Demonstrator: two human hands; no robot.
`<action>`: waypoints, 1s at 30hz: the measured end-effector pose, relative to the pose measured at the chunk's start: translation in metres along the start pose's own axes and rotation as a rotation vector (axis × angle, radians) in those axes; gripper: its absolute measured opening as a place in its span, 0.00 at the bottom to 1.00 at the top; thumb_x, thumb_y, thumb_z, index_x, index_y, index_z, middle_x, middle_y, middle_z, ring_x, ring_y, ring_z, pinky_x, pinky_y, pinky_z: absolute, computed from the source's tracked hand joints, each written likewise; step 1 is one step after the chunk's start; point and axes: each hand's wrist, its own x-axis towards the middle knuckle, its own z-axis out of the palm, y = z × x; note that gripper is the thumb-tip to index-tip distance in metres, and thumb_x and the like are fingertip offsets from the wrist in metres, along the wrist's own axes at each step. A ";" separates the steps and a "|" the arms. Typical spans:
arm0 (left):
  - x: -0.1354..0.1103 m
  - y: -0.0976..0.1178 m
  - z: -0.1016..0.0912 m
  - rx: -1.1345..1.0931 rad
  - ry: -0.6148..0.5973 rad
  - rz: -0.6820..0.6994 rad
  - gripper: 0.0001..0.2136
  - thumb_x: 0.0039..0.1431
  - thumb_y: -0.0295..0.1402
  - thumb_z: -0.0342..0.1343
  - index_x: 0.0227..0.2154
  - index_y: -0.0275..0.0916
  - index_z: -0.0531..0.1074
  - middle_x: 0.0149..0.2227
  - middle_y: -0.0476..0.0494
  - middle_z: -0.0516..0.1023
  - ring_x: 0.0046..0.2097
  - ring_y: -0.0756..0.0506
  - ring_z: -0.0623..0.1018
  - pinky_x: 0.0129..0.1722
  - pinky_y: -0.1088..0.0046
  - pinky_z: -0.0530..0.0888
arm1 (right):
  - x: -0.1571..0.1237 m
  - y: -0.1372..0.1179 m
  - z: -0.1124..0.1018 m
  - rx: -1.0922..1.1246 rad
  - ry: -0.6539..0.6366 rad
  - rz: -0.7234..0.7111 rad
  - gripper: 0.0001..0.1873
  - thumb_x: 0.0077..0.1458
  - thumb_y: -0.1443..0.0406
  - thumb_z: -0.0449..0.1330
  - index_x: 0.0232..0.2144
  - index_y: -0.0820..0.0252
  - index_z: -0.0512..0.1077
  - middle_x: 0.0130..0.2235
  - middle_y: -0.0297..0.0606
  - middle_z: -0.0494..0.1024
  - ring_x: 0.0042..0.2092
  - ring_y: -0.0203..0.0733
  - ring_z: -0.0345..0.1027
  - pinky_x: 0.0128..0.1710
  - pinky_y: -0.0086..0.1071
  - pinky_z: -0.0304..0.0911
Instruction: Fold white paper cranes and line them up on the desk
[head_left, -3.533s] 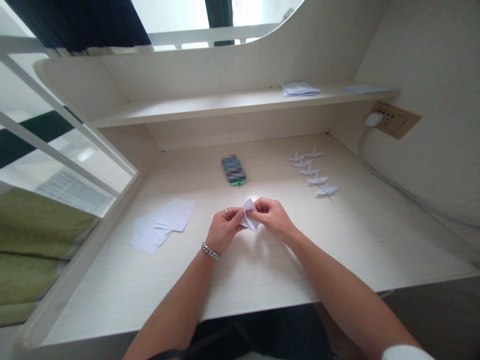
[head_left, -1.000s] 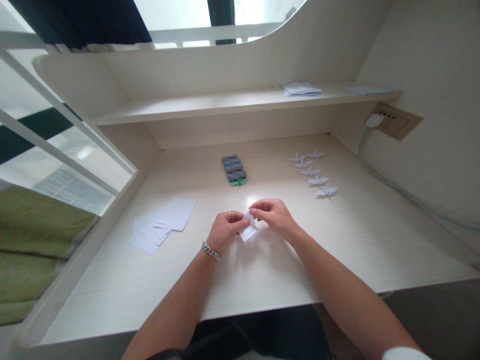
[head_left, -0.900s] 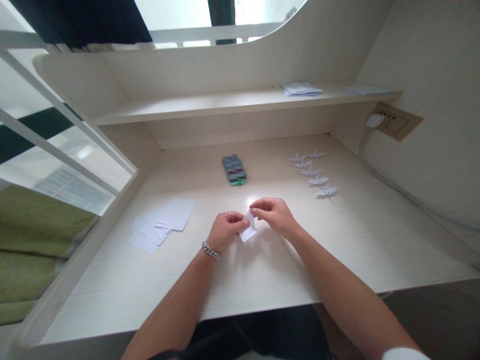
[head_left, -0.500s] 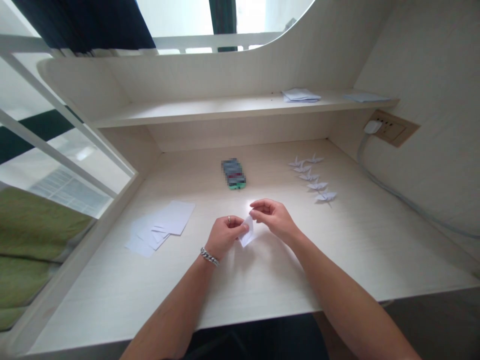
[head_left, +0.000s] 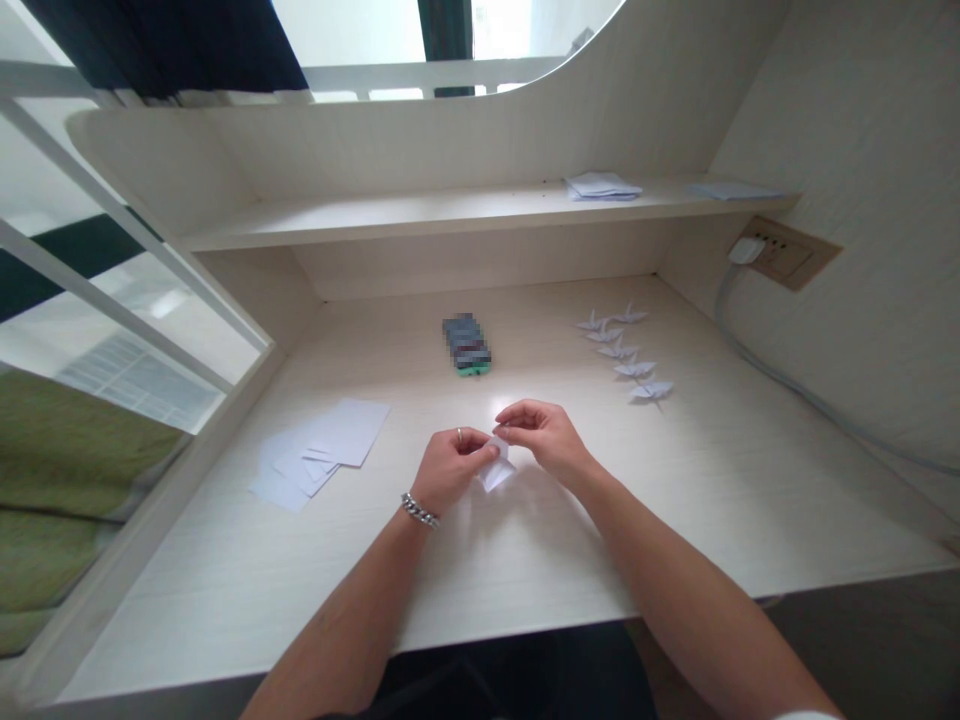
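Note:
A small piece of folded white paper (head_left: 496,474) is held just above the desk, in front of me. My left hand (head_left: 453,466) pinches its left side between thumb and fingers; a ring and a chain bracelet are on this hand and wrist. At the paper's top corner, my right hand (head_left: 541,434) has thumb and forefinger closed on the edge. Folded paper cranes (head_left: 636,370) stand in a row at the back right. To the left lies a loose spread of white paper sheets (head_left: 346,432).
A pixelated dark object with a green edge (head_left: 466,345) lies on the desk (head_left: 525,590) beyond my hands. Stacked papers (head_left: 602,187) rest on the shelf (head_left: 420,222). At right, a cable (head_left: 787,380) runs from the wall socket (head_left: 795,255).
My right hand has drawn slightly left and down toward my left hand, and the paper's upper part is folded lower. The left hand stays nearly in place.

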 end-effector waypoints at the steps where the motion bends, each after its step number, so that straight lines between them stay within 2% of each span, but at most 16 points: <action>1: 0.000 0.000 0.000 -0.001 -0.005 -0.004 0.08 0.41 0.34 0.65 0.24 0.33 0.77 0.23 0.45 0.78 0.25 0.50 0.72 0.25 0.76 0.65 | 0.000 -0.001 0.000 0.015 -0.006 0.011 0.10 0.38 0.66 0.68 0.29 0.61 0.77 0.28 0.35 0.79 0.32 0.38 0.71 0.34 0.32 0.64; 5: -0.001 0.003 0.000 0.004 -0.011 -0.004 0.08 0.42 0.33 0.64 0.24 0.33 0.78 0.23 0.45 0.78 0.24 0.50 0.72 0.25 0.76 0.65 | -0.001 -0.006 -0.001 0.047 -0.018 0.052 0.12 0.40 0.64 0.67 0.31 0.61 0.77 0.30 0.37 0.80 0.33 0.39 0.72 0.36 0.33 0.65; 9: -0.002 0.005 -0.001 0.010 0.006 -0.013 0.07 0.41 0.33 0.64 0.24 0.33 0.78 0.22 0.45 0.78 0.24 0.50 0.72 0.24 0.76 0.64 | -0.001 -0.009 -0.003 0.056 0.041 0.081 0.13 0.44 0.61 0.65 0.34 0.61 0.77 0.33 0.40 0.81 0.33 0.39 0.73 0.35 0.33 0.66; 12: -0.002 0.005 -0.001 0.018 0.005 -0.015 0.07 0.41 0.33 0.64 0.23 0.33 0.78 0.21 0.46 0.77 0.23 0.50 0.72 0.24 0.76 0.65 | -0.001 -0.007 -0.004 -0.008 0.047 0.037 0.15 0.45 0.58 0.65 0.34 0.62 0.76 0.32 0.41 0.81 0.32 0.40 0.73 0.34 0.34 0.67; 16: -0.001 0.003 -0.001 0.034 0.008 0.007 0.07 0.42 0.33 0.64 0.23 0.34 0.78 0.22 0.46 0.78 0.24 0.50 0.72 0.24 0.76 0.65 | 0.000 0.001 -0.003 -0.153 -0.001 -0.068 0.12 0.42 0.61 0.68 0.31 0.61 0.77 0.32 0.39 0.80 0.34 0.41 0.73 0.37 0.35 0.67; 20: -0.001 0.002 -0.001 0.051 0.004 0.006 0.06 0.42 0.32 0.64 0.23 0.34 0.78 0.22 0.46 0.78 0.24 0.51 0.72 0.24 0.77 0.65 | 0.001 0.005 -0.001 -0.092 -0.025 -0.076 0.09 0.44 0.63 0.67 0.30 0.60 0.76 0.31 0.37 0.80 0.34 0.41 0.74 0.37 0.35 0.68; 23: -0.001 0.002 -0.001 0.035 -0.003 0.008 0.07 0.43 0.32 0.64 0.24 0.34 0.78 0.22 0.46 0.78 0.24 0.51 0.72 0.23 0.77 0.65 | 0.000 0.005 -0.002 -0.067 -0.030 -0.087 0.12 0.47 0.61 0.65 0.35 0.60 0.75 0.32 0.39 0.80 0.35 0.42 0.74 0.37 0.35 0.68; 25: -0.001 0.001 -0.001 0.005 -0.006 0.012 0.08 0.43 0.34 0.65 0.24 0.33 0.78 0.22 0.46 0.78 0.23 0.51 0.73 0.24 0.77 0.66 | -0.001 0.003 -0.002 -0.135 -0.044 -0.091 0.15 0.47 0.60 0.66 0.39 0.60 0.75 0.34 0.40 0.80 0.37 0.42 0.74 0.37 0.35 0.67; 28: 0.000 0.000 -0.001 -0.064 0.008 0.012 0.11 0.42 0.36 0.67 0.25 0.33 0.77 0.22 0.45 0.79 0.24 0.50 0.74 0.24 0.77 0.69 | -0.002 0.002 -0.002 -0.320 -0.093 -0.094 0.12 0.48 0.59 0.65 0.33 0.61 0.76 0.33 0.40 0.79 0.35 0.41 0.72 0.34 0.32 0.65; 30: -0.001 0.001 -0.001 -0.123 0.022 0.003 0.12 0.42 0.37 0.67 0.27 0.33 0.77 0.24 0.44 0.80 0.25 0.49 0.76 0.25 0.76 0.71 | -0.002 0.003 -0.001 -0.395 -0.076 -0.110 0.11 0.50 0.58 0.63 0.27 0.62 0.76 0.29 0.38 0.77 0.32 0.39 0.69 0.31 0.30 0.63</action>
